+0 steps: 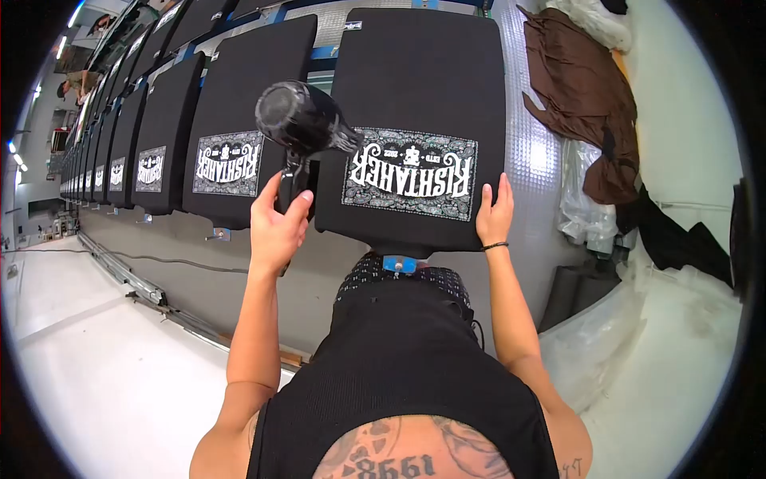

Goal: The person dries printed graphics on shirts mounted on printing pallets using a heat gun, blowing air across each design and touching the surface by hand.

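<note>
My left hand (279,223) is wrapped round the handle of a black hair dryer (299,120). The dryer's nozzle points right, over the left edge of a printed panel (411,172) with white lettering and a patterned border. This panel lies on a black fabric-covered board (419,80) in front of me. My right hand (496,211), with a dark band at the wrist, rests at the board's right edge, fingers stretched out and holding nothing.
More black boards (255,88) with the same print run in a long row to the left. Brown cloth (586,96) and clear plastic (586,191) lie at the right. A cable (187,262) crosses the lower left. A person (80,82) is far off at the upper left.
</note>
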`<state>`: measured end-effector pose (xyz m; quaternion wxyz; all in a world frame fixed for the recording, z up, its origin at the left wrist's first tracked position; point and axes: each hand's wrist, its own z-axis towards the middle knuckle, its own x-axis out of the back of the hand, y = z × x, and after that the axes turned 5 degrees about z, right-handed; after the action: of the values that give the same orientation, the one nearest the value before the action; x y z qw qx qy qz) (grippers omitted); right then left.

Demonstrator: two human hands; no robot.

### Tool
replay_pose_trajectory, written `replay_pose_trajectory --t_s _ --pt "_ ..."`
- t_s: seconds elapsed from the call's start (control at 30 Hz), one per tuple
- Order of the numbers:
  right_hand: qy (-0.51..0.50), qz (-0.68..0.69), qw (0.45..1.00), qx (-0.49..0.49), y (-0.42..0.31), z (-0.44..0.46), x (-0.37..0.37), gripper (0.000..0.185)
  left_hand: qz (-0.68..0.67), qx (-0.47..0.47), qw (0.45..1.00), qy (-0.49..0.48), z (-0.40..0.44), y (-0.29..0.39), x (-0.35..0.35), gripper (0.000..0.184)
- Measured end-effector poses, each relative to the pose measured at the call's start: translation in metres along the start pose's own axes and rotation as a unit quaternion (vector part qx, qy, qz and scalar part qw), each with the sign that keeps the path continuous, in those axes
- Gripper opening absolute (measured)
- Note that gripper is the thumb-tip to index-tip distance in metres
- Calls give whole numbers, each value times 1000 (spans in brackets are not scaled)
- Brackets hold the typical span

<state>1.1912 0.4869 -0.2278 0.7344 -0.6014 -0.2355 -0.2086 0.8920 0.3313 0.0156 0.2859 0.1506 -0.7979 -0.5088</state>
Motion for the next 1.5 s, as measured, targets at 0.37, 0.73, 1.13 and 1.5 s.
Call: replay_pose_trajectory --t_s 0.37,0.73,1.13,1.5 --pt "12 -17 1000 -23 -3 8 -4 57 -8 4 1000 -11 2 -3 -1 17" --pt "48 1 999 -4 -2 10 -8 54 -39 4 999 -31 -26 -21 19 39" --pt "18 70 997 -34 20 26 2 53 -41 62 997 7 -78 -30 21 45" --pt "-52 93 994 -3 43 61 16 48 -56 81 990 98 -105 -26 -26 43"
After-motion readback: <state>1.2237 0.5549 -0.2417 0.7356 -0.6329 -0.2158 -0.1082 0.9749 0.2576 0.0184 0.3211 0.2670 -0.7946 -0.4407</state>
